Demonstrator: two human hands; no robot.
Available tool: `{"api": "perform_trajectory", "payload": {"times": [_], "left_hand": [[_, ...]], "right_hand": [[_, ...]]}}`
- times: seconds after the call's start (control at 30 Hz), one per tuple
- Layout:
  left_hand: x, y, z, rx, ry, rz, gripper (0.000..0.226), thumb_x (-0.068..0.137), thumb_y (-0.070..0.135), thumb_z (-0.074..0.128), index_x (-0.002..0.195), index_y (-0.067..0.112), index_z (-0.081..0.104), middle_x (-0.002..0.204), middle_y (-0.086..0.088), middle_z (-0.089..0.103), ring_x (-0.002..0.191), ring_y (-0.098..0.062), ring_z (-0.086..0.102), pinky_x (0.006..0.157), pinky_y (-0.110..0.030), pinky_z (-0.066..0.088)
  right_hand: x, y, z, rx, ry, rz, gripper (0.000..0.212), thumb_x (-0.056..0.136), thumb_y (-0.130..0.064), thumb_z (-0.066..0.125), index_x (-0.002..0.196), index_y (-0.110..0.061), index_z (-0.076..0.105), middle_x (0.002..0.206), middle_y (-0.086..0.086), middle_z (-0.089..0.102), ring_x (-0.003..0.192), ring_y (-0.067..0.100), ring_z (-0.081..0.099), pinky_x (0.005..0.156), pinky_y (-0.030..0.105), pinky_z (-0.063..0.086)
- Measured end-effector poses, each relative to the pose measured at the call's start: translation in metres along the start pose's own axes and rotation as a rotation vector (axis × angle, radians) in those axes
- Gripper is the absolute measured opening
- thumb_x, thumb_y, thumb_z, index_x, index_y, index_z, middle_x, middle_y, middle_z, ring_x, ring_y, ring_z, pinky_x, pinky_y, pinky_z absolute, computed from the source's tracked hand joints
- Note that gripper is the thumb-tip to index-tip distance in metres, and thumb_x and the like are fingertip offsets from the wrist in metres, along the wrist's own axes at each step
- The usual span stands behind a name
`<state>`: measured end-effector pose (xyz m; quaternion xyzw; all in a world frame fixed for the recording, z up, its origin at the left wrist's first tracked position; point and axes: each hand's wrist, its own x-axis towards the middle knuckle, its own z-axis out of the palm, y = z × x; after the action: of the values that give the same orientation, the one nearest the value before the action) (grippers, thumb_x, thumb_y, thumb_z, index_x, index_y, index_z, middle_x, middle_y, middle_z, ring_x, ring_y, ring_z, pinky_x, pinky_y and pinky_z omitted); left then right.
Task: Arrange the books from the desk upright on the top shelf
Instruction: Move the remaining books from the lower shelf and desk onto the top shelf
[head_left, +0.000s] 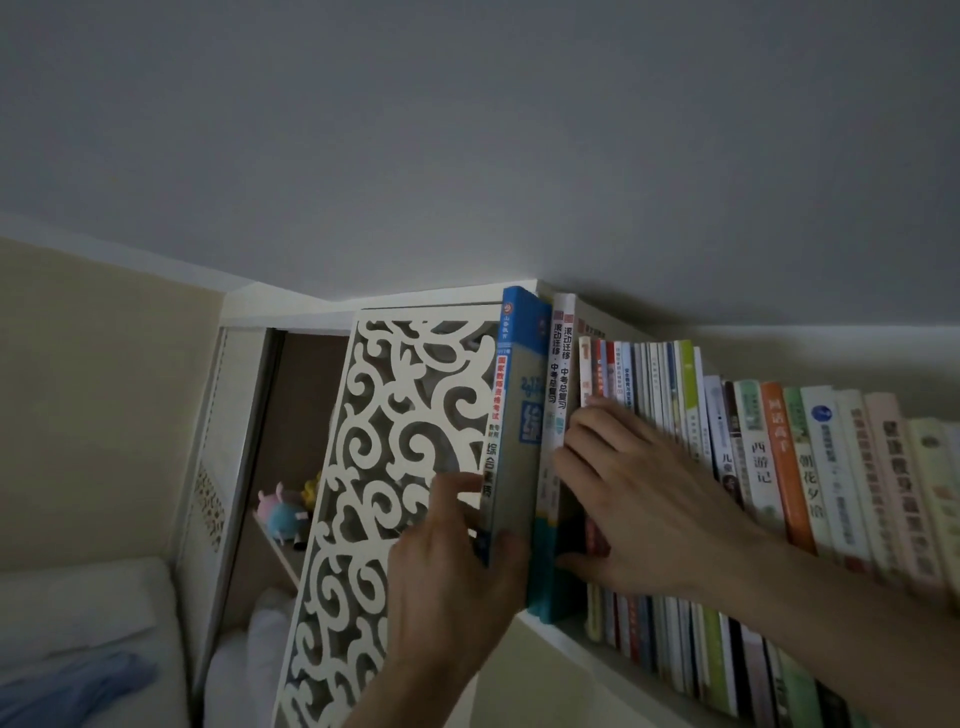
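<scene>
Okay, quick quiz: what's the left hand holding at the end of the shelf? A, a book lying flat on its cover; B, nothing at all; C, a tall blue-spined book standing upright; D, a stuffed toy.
C: the left hand grips the tall blue-spined book, upright at the left end of the row of books, beside the carved white panel.

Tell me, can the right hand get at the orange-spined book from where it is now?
Probably yes. The orange-spined book stands upright in the row, its spine uncovered, just right of the right hand, which rests open against the spines nearer the tall blue book. Neighbours pack it tightly, so pulling it out may be harder.
</scene>
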<state>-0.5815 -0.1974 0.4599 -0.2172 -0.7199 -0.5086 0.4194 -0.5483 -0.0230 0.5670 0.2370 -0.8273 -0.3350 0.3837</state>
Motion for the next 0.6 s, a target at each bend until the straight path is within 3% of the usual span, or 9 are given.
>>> {"api": "perform_trajectory", "payload": {"times": [0.1,0.23,0.33,0.47,0.53,0.6], "left_hand": [[0.003,0.000,0.003,-0.006,-0.010,0.006,0.023,0.101,0.039,0.058,0.110,0.030,0.039,0.081,0.008,0.063,0.069,-0.005,0.067,0.051,-0.021,0.056],[0.005,0.003,-0.007,-0.002,-0.102,-0.049,0.022,0.104,0.043,0.048,0.117,0.038,0.031,0.093,0.011,0.063,0.068,-0.005,0.069,0.054,-0.029,0.061],[-0.007,0.006,-0.046,0.060,0.015,-0.022,0.022,0.101,0.045,0.052,0.116,0.034,0.042,0.098,0.012,0.068,0.071,0.000,0.068,0.051,-0.021,0.058],[-0.032,0.014,-0.098,0.170,0.188,-0.003,0.021,0.096,0.047,0.059,0.109,0.036,0.048,0.092,0.018,0.066,0.067,-0.006,0.065,0.042,-0.010,0.042],[-0.043,0.023,-0.118,0.199,0.242,0.002,0.020,0.095,0.051,0.062,0.105,0.039,0.048,0.079,0.024,0.063,0.057,0.001,0.062,0.039,-0.009,0.040],[-0.052,0.034,-0.131,0.169,0.278,0.007,0.021,0.093,0.052,0.064,0.101,0.041,0.048,0.067,0.033,0.061,0.062,0.015,0.062,0.047,-0.003,0.043]], "right_hand": [[-0.001,0.001,0.000,-0.049,-0.044,-0.004,0.076,0.073,-0.080,0.060,0.115,-0.017,0.069,0.124,0.007,0.061,0.129,0.029,0.047,0.121,0.052,0.030],[-0.002,0.002,-0.004,-0.120,-0.119,-0.029,0.066,0.079,-0.081,0.053,0.095,-0.023,0.081,0.128,0.008,0.058,0.135,0.031,0.041,0.122,0.054,0.025],[-0.003,0.001,-0.005,-0.166,-0.133,-0.048,0.068,0.083,-0.082,0.047,0.095,-0.025,0.081,0.133,0.011,0.056,0.136,0.033,0.039,0.124,0.054,0.020],[0.007,-0.005,-0.001,-0.186,-0.121,-0.058,0.068,0.091,-0.076,0.040,0.101,-0.023,0.081,0.132,0.014,0.062,0.135,0.036,0.043,0.123,0.055,0.019],[0.015,-0.011,-0.002,-0.186,-0.163,-0.050,0.069,0.094,-0.075,0.035,0.108,-0.024,0.078,0.131,0.009,0.062,0.136,0.034,0.042,0.124,0.054,0.016],[0.020,-0.014,-0.006,-0.183,-0.205,-0.029,0.072,0.094,-0.077,0.030,0.117,-0.024,0.073,0.138,0.009,0.057,0.140,0.034,0.036,0.126,0.054,0.011]]}}
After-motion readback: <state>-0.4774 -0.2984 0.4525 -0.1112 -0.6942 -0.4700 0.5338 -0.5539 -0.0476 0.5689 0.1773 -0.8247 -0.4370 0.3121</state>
